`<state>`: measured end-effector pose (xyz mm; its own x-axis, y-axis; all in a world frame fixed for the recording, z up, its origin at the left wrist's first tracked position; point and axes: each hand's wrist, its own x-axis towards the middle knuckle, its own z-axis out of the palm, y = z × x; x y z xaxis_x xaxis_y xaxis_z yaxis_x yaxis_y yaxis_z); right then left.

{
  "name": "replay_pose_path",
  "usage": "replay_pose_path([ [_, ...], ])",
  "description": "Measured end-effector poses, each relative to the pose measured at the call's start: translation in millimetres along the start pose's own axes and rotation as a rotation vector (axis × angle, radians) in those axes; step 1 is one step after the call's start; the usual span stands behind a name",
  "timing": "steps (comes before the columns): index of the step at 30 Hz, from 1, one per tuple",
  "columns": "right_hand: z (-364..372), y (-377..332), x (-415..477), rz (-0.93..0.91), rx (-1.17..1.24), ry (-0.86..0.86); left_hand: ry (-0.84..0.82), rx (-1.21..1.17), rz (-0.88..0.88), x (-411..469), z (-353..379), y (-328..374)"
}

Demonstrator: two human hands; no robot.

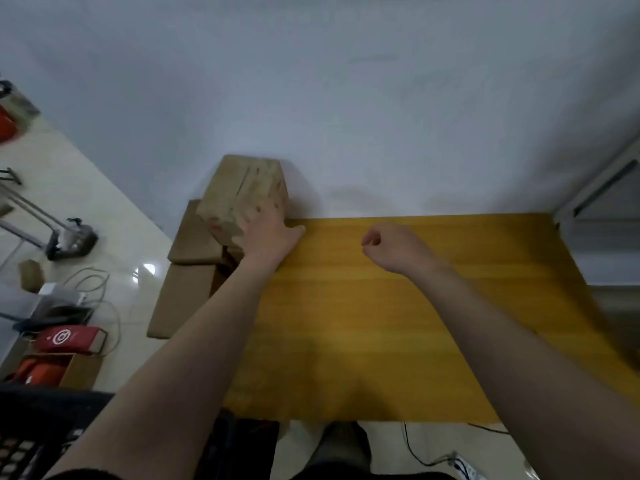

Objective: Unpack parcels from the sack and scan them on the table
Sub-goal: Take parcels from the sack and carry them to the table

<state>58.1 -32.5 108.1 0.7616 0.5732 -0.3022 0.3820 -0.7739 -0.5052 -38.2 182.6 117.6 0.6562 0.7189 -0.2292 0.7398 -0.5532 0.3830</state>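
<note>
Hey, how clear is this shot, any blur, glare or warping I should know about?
Head view: the box under the left hand is smeared by motion blur. Head view: a bright glare spot sits on the floor. Head view: the wide lens fans the table edges outward, and a soft shadow darkens its near edge.

Not much gear on this person tbh, both arms are bare the whole way down the frame. The long bare left forearm [194, 341] runs up from about 7 o'clock to the bare left hand [266, 230], and the bare right forearm [502, 327] runs up from 5 o'clock to the bare right hand [391, 247]. There's a strip of black cloth [363, 475] at 6 o'clock along the bottom, plus a similar dark edge [83, 475] under the left arm at 7. Sleeve or shirt, can't tell.
</note>
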Motion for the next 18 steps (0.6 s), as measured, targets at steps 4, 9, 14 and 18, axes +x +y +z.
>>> replay_pose_path([
  [4, -9, -12, 68, -0.018, 0.046, -0.030, 0.031, 0.006, -0.083, 77, -11, 4],
  [9, 2, -45, 139, -0.083, 0.021, -0.126, 0.037, 0.012, -0.170, 135, -20, -22],
  [14, 23, -86, 190, -0.141, 0.157, -0.214, -0.041, -0.009, -0.273, 165, -25, -32],
  [18, 43, -108, 213, 0.017, 0.498, -0.331, -0.034, 0.016, -0.270, 180, -24, -41],
])
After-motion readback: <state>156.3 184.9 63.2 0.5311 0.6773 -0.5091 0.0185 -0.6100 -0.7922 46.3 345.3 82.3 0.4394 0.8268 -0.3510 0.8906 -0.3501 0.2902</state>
